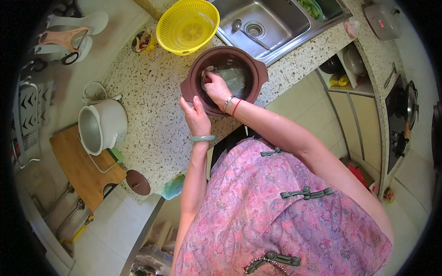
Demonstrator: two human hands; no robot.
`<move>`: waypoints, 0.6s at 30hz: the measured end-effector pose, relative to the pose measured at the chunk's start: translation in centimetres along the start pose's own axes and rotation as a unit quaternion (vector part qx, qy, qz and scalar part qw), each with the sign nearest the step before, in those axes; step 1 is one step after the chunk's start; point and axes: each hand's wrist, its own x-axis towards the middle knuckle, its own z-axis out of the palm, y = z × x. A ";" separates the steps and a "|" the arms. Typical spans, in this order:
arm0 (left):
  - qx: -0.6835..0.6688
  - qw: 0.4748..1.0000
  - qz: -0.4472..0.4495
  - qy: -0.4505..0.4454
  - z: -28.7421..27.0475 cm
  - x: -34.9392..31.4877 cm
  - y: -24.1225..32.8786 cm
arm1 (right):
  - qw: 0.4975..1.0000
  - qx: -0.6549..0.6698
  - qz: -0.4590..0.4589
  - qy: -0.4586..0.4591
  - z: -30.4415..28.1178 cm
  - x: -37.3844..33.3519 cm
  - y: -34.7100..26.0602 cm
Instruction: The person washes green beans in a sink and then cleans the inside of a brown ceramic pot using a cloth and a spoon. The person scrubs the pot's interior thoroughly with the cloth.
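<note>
A brown clay pot (260, 76) with side handles stands on the speckled counter, a little water showing in its dark inside. My right hand (216, 88) reaches down into the pot, fingers closed round a pale, crumpled cloth (210, 69) against the inner wall. Most of the cloth is hidden under the fingers. At the pot's near left side, my left hand (198, 120) has its fingers stretched out, with the tips at the outer wall by the handle. Nothing is held in it.
A yellow colander (162, 34) sits behind the pot, beside a steel sink (285, 25) with a ladle (251, 35) in it. On the left are a white rice cooker (113, 122), a wooden cutting board (76, 158) and a brown lid (138, 182). A small yellow cup (151, 44) stands farther back.
</note>
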 end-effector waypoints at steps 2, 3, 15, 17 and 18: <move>-0.035 0.999 0.011 0.005 -0.1 0.2 -0.5 | 0.998 -0.016 -0.041 -0.032 -0.1 -2.5 -1.4; -0.053 0.998 0.018 0.006 0.0 0.3 -0.7 | 0.997 -0.024 -0.062 -0.046 -0.4 -3.8 -2.4; -0.089 0.996 -0.006 -0.006 0.5 -0.8 -2.5 | 0.999 -0.008 0.043 0.009 0.1 0.8 -0.1; -0.113 0.992 -0.047 -0.024 0.3 -2.2 -0.5 | 0.997 -0.028 0.076 -0.011 -0.8 2.0 1.0; -0.112 0.990 -0.070 -0.042 -0.1 -2.6 0.5 | 0.991 -0.029 0.130 -0.010 -0.8 3.0 1.5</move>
